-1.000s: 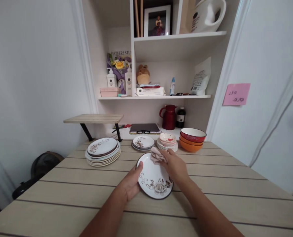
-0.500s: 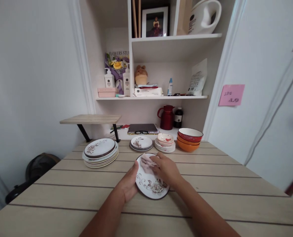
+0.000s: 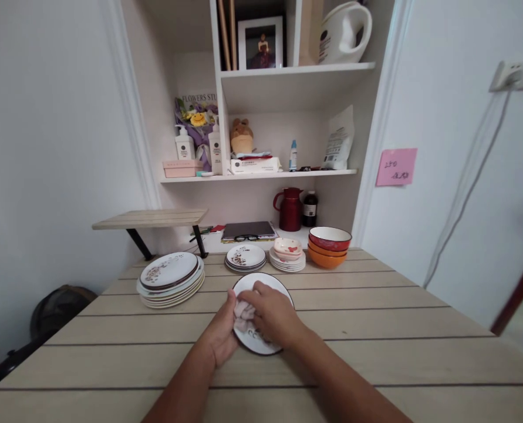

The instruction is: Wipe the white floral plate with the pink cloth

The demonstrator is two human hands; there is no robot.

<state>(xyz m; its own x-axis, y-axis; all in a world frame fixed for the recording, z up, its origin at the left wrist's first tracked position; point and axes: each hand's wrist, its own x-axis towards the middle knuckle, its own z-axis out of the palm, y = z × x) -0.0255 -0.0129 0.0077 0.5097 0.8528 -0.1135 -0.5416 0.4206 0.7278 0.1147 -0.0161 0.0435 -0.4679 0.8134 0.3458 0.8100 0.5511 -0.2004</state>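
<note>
A white plate [image 3: 275, 284] with a dark rim and a brown flower print is held just over the near middle of the table. My left hand [image 3: 219, 333] grips its left edge, thumb on top and fingers hidden underneath. In my right hand [image 3: 272, 311] is a bunched pale pink cloth [image 3: 242, 314], pressed on the left part of the plate's face. That hand covers most of the print. Beyond the plate lies a short stack of small plates [image 3: 245, 257] with a similar pattern.
Large plates [image 3: 173, 269] are stacked at the left by a small raised wooden shelf [image 3: 151, 218]. Pink patterned dishes [image 3: 287, 247] sit on small white plates [image 3: 287, 265]. Orange and red bowls [image 3: 328, 256] are stacked at the right. Behind stand a red jug [image 3: 290, 210] and a dark bottle [image 3: 309, 209].
My right hand has slid the cloth from the plate's upper middle to its left side, near my left thumb. The plate has turned in my grip. The whole view has shifted slightly.
</note>
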